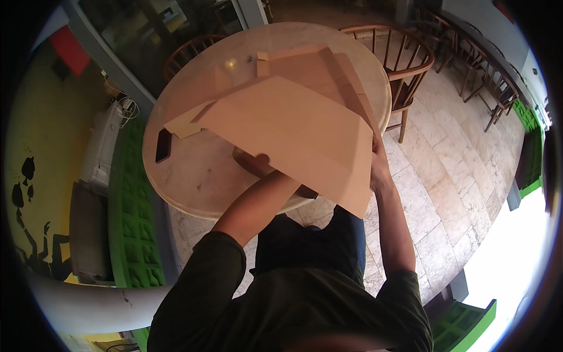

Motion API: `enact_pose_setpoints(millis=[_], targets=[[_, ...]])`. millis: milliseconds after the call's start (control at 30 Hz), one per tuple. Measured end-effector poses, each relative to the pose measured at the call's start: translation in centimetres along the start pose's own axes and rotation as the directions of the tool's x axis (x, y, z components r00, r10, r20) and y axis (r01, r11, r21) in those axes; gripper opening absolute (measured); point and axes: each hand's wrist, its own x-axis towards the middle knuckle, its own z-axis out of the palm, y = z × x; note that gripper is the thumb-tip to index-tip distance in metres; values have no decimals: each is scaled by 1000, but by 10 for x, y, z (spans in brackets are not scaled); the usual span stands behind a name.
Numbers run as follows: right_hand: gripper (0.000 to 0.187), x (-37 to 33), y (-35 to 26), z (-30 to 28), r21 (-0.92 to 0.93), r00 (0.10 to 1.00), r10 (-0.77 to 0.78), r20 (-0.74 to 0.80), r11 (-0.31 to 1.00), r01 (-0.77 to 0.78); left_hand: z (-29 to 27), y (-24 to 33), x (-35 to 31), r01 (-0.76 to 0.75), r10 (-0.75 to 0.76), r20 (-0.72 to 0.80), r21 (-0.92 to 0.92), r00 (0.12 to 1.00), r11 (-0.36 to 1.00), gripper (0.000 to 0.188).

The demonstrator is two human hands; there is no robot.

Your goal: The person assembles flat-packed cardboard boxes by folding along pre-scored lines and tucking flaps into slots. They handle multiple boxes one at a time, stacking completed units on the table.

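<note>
Round edge: the pale surface [193, 182] has its widest bare room at 7 to 8 o'clock, with a narrower bare strip along the rim from 11 to 12.
Overhang: the cardboard [293, 126] spreads over the middle, its near corner jutting past the rim at 5 o'clock.
Neighbours: a dark phone [163, 145] lies between 8 and 9 o'clock; a wooden chair [404, 73] stands close at 2.
Floor side: pale tiles [434, 176] stretch away at 3 to 4 o'clock.
Hidden: the left hand is under the raised panel — whether it grips or lies open, one cannot tell; only its forearm [258, 202] shows, at 6.
Right hand [378, 161]: closed on the panel's edge at 4 o'clock, fingertips hard to make out.
Cardboard and hands: above the left, touching the right — tilted, with folded flaps beyond, toward 12.
</note>
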Motion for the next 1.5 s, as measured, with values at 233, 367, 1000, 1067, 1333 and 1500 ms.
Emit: enact_pose_setpoints(millis=[233,367,1000,1067,1333,1500], targets=[[91,-28,-55,51,-810,694,-694,194,286,513,33,7,45,-112,122,46,-178,991,978,21],[51,-46,-74,89,-729,481,-677,557,-123,673,30,46,-1,62,-122,19,-934,992,353,30],[12,-56,-77,119,-774,630,-704,328,182,607,-93,197,-93,-87,138,-257,200,957,976,7],[7,-55,-81,117,-726,698,-665,265,339,598,-91,193,-94,-175,284,-303,340,910,924,5],[3,-52,-83,126,-714,724,-671,160,428,554,-100,184,-86,-363,558,-301,511,774,779,6],[7,-47,-85,133,-723,571,-762,306,204,660,-109,194,-84,-319,535,-341,521,773,792,7]])
